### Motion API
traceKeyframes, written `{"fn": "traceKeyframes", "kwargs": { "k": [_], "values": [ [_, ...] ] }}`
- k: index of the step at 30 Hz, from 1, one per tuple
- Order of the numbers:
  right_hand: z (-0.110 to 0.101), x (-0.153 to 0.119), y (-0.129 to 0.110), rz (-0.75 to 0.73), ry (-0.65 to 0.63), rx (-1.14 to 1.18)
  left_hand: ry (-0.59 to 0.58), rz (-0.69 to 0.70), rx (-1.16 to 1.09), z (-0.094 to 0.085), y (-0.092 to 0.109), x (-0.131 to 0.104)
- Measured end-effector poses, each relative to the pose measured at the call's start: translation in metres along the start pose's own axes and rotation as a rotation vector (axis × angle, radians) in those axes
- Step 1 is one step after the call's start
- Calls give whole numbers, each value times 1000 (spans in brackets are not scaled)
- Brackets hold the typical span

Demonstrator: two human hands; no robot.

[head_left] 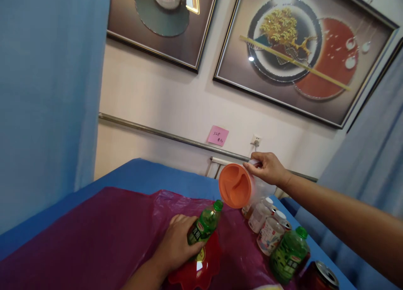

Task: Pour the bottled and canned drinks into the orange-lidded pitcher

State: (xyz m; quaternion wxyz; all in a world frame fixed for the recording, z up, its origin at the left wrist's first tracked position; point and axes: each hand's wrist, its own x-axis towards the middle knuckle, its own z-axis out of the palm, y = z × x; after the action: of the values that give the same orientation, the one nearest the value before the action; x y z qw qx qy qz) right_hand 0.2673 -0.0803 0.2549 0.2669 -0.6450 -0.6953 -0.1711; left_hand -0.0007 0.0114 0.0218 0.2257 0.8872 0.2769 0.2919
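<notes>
My left hand [178, 244] is wrapped round a small green bottle [206, 223] with a green cap, tilted a little to the right. The bottle is over a red scalloped plate [209, 260], partly covered by my hand; whether it touches the plate I cannot tell. My right hand [267, 168] grips the pale handle of a translucent pitcher with an orange lid [235, 186]. The pitcher is raised and tipped, its lid facing me, above and to the right of the green bottle's cap. No liquid can be seen flowing.
On the right, a row holds clear bottles with white caps [271, 233], a larger green bottle [289, 254] and a dark can [319, 277]. A purple plastic sheet [91, 235] covers the blue bed surface [151, 176]. Blue curtains [47, 92] hang on both sides.
</notes>
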Motion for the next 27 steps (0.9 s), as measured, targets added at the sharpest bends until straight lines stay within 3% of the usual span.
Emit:
{"fn": "traceKeyframes", "kwargs": {
  "k": [27],
  "values": [
    [-2, -1, -2, -27, -4, -23, -7, 0, -25, -2, 2, -1]
  ]
}}
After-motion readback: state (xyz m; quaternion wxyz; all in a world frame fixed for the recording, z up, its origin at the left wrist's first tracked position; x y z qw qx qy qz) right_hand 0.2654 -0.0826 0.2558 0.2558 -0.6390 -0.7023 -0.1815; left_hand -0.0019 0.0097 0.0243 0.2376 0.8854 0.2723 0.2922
